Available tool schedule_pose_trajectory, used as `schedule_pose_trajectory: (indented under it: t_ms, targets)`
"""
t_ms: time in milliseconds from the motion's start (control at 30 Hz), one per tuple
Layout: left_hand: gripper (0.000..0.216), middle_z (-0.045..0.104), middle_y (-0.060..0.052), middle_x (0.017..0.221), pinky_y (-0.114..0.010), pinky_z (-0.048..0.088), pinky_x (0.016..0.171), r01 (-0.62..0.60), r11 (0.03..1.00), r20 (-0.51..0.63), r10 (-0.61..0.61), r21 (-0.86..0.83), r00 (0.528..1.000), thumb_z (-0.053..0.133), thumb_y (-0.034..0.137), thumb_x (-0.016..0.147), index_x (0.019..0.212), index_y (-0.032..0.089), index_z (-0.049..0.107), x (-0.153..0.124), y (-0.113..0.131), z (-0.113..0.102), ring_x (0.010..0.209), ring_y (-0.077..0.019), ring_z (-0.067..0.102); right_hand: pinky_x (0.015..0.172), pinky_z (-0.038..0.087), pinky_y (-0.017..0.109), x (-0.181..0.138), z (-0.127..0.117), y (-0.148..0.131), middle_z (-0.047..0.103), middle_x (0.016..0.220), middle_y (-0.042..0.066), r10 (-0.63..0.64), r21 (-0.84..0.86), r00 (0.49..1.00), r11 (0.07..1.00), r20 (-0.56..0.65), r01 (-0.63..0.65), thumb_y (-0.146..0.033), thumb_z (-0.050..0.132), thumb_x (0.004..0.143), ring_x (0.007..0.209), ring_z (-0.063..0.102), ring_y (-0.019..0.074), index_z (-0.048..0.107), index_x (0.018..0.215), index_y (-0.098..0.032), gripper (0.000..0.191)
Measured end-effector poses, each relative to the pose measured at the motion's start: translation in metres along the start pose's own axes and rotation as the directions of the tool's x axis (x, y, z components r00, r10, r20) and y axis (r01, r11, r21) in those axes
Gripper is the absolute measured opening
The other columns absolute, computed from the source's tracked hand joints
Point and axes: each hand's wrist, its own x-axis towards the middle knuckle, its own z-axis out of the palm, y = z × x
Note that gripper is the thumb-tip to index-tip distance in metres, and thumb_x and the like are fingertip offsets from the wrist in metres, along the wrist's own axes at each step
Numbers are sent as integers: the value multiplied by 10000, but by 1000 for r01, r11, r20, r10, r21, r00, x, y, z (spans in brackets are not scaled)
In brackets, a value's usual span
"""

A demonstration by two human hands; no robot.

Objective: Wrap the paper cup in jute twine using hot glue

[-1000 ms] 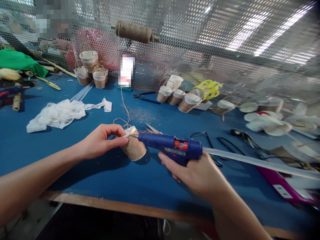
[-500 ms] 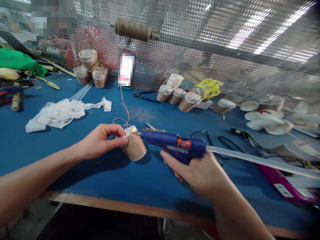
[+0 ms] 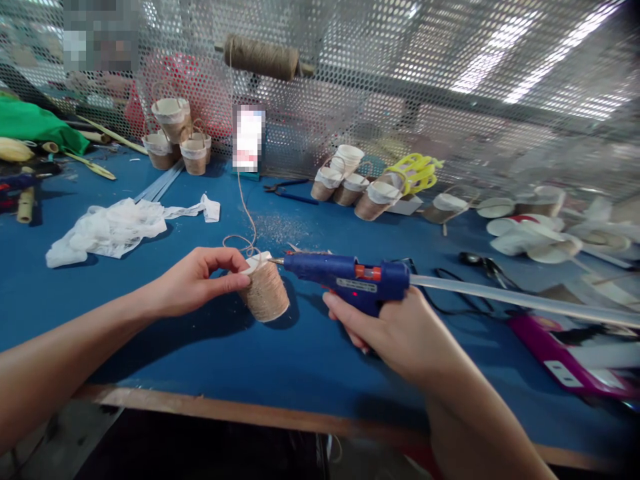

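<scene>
The grip of the left hand is nearly closed, thumb and forefinger pinching the bare white end of a small tapered cup wrapped in tan twine. The grip of the right hand is wrapped around the handle of a blue plastic hot-glue gun, a long translucent glue stick running out of its back. The gun's metal nozzle points at the cup where the twine meets the white end; whether it touches cannot be told. The cup sits on the blue-topped desk, between the two hands, with a loose strand of tan twine looping beside its white end.

A pale label on the gun's side carries print too small to read, and a red light glows below it. The bright upright screen behind is pixelated, so nothing on it can be read.

At the back left, small tan buckets with white rims and thin handles are stacked, one resting on the others; their pale insides show, but any contents cannot be made out. Similar tan, white-rimmed buckets cluster right of centre, beside a bundle of yellow loops.
</scene>
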Motion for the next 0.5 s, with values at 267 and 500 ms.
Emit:
schedule_pose_trajectory:
  t_ms: [267, 500]
  targets:
    - [162, 629, -52, 840, -291, 431, 745, 6, 1000, 5, -6, 8, 1000, 544, 290, 793, 764, 135, 576, 0, 1, 0, 771, -149, 565, 385, 420, 243, -2, -1, 1, 460, 362, -39, 57, 30, 997, 998, 55, -59, -395, 540, 751, 343, 465, 109, 458, 500, -234, 309]
    - [162, 629, -60, 860, -287, 424, 737, -1, 1000, 18, 1, 23, 1000, 543, 286, 795, 761, 131, 577, 0, 1, -1, 782, -151, 561, 405, 432, 251, 2, -3, 4, 495, 398, -25, 77, -6, 995, 997, 69, -76, -408, 532, 756, 370, 487, 115, 456, 521, -233, 303]
